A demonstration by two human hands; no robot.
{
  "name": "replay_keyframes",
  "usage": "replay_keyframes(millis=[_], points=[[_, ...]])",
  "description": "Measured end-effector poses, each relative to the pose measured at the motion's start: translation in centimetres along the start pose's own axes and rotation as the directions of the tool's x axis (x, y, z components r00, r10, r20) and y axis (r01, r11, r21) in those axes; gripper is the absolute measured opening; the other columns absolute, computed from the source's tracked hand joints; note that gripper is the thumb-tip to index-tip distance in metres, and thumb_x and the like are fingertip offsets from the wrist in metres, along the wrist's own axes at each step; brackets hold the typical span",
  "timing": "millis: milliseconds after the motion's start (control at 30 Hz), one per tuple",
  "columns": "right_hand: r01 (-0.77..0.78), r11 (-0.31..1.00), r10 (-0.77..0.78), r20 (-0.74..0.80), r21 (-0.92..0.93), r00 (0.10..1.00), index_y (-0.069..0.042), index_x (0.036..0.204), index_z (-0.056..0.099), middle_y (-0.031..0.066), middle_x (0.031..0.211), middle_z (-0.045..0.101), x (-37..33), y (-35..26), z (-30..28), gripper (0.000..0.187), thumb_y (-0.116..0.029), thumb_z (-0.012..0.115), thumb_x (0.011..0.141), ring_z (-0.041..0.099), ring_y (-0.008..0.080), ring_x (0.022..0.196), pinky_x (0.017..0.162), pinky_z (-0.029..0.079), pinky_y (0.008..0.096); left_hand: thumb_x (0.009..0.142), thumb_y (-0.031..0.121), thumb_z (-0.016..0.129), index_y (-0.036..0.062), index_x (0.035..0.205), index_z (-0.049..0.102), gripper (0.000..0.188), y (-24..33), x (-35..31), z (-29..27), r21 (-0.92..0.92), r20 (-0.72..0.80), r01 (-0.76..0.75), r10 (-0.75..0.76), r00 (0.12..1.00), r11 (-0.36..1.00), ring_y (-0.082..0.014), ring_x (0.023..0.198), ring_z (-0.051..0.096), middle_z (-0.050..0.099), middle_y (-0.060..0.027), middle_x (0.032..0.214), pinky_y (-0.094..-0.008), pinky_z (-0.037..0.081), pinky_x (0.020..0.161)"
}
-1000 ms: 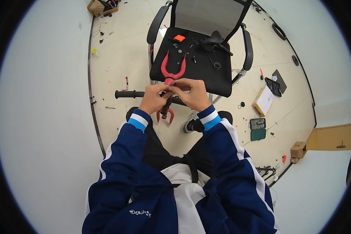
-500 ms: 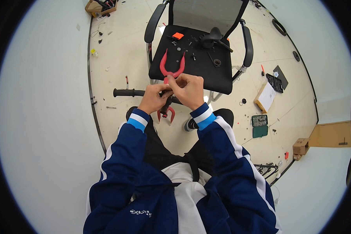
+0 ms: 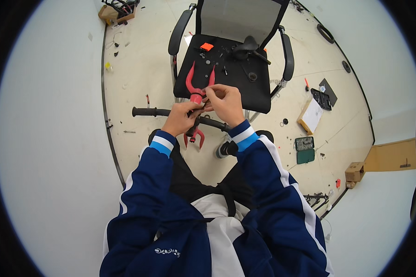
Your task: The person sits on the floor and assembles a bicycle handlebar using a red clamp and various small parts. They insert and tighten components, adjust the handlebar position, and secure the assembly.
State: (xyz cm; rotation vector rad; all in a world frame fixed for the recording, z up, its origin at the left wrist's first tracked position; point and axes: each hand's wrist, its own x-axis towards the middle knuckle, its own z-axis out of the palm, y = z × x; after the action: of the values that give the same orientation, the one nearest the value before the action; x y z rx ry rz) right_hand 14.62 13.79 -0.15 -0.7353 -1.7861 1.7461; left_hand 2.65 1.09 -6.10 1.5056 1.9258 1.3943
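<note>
A red bicycle fork points its two prongs away from me, at the front left of the chair seat. My left hand is closed around the lower end of its tube, next to the black handlebar. My right hand is closed beside the tube, thumb and fingers pinched together close to the left fingertips. Whatever sits in that pinch is hidden or too small to name. Under the handlebar, between my knees, another red forked part shows.
Small hardware and an orange piece lie on the black chair, along with a bicycle saddle. On the floor to the right are a green case, a black tool case and a box. A wall stands close on the left.
My right hand has come off the fork's crown and down beside the tube, so more red tube shows. The left hand stays near the tube's lower end. The view has shifted slightly.
</note>
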Motion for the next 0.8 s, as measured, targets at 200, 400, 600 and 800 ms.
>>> replay_keyframes(millis=[200, 400, 600, 800], points=[[0.323, 0.896, -0.122, 0.53, -0.305, 0.839, 0.006, 0.122, 0.06, 0.0168, 0.097, 0.074, 1.1, -2.8, -3.3, 0.03, -0.011, 0.063, 0.097, 0.073, 0.0213, 0.094, 0.086, 0.059, 0.0338, 0.087, 0.007, 0.073, 0.0006, 0.1, 0.074, 0.014, -0.9, 0.0, -0.3, -0.088, -0.008, -0.02, 0.02, 1.0, 0.996, -0.0297, 0.074, 0.07, 0.073, -0.0156, 0.086, -0.0335, 0.053, 0.069], [0.85, 0.132, -0.147, 0.838, -0.51, 0.525, -0.012, 0.121, 0.062, 0.0113, 0.1, 0.069, 4.8, -4.4, -3.2, 0.028, -0.025, 0.062, 0.097, 0.069, 0.0313, 0.089, 0.076, 0.057, 0.0397, 0.088, 0.005, 0.072, -0.0011, 0.101, 0.074, 0.015, -0.7, 0.3, -1.0, -0.087, 0.031, 0.056, -0.053, 0.998, 0.995, -0.0217, 0.076, 0.071, 0.075, -0.0156, 0.088, -0.031, 0.054, 0.072], [0.95, -0.169, -0.204, 0.952, -0.263, 0.227, -0.01, 0.112, 0.061, 0.0077, 0.094, 0.066, 7.6, -5.3, -3.6, 0.023, -0.022, 0.064, 0.092, 0.066, 0.023, 0.093, 0.076, 0.054, 0.033, 0.088, 0.004, 0.072, -0.0019, 0.101, 0.074, 0.015, -0.3, 0.4, -0.9, -0.102, 0.028, 0.068, -0.065, 0.997, 0.992, -0.0209, 0.077, 0.072, 0.075, -0.0152, 0.088, -0.0306, 0.055, 0.074], [0.964, 0.017, -0.191, 0.945, -0.267, 0.265, -0.001, 0.101, 0.068, 0.0105, 0.089, 0.066, 7.2, -5.4, -3.3, 0.024, -0.023, 0.067, 0.091, 0.065, 0.0276, 0.085, 0.076, 0.055, 0.0372, 0.087, 0.006, 0.073, 0.0004, 0.101, 0.074, 0.015, -1.2, -0.2, -0.3, -0.12, -0.03, 0.029, -0.033, 0.999, 0.992, -0.0277, 0.072, 0.069, 0.073, -0.016, 0.087, -0.0323, 0.053, 0.069]])
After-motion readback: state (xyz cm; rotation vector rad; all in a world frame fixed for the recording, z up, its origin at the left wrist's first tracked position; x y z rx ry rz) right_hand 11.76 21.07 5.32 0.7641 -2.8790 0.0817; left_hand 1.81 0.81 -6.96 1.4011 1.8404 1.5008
